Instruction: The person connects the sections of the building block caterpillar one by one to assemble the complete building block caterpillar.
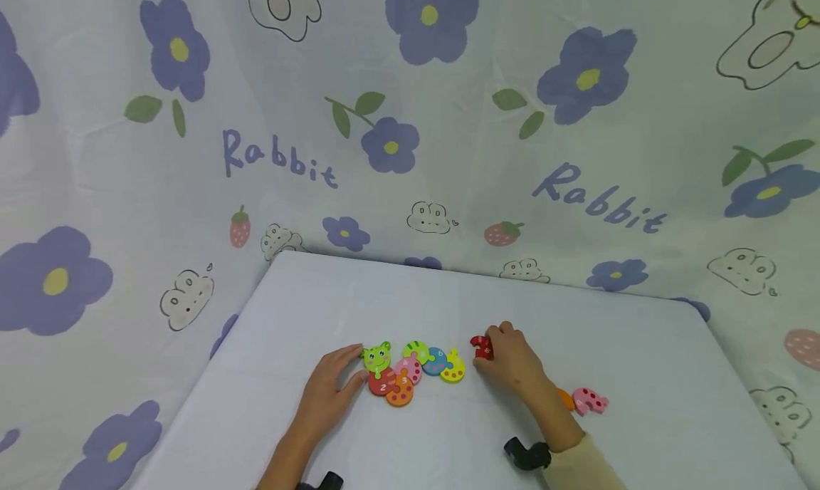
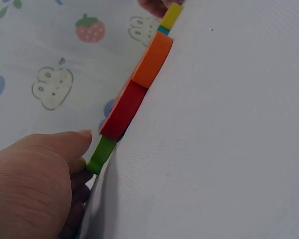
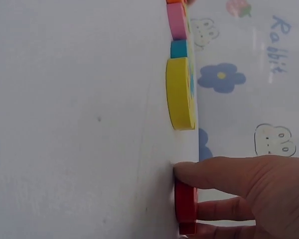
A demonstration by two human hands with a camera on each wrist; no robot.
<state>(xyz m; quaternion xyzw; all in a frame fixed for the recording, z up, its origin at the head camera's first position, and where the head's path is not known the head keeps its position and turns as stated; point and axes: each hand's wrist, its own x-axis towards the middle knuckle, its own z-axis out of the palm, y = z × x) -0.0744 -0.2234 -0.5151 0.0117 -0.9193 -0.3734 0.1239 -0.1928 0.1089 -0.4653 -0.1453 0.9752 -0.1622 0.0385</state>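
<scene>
A row of joined wooden caterpillar puzzle pieces lies on the white table. At its left end is the green head piece with a smiling face, which my left hand holds at its left edge between thumb and fingers. Joined to it are a red piece, an orange piece, a pink one, a green striped one, a blue one and a yellow one. Right of the yellow piece, my right hand pinches a separate red piece, partly hidden by the fingers.
Behind my right forearm lie a pink spotted piece and a partly hidden orange piece. A black wrist mount sits by the right sleeve. A flower-and-rabbit print curtain hangs behind the table's back edge.
</scene>
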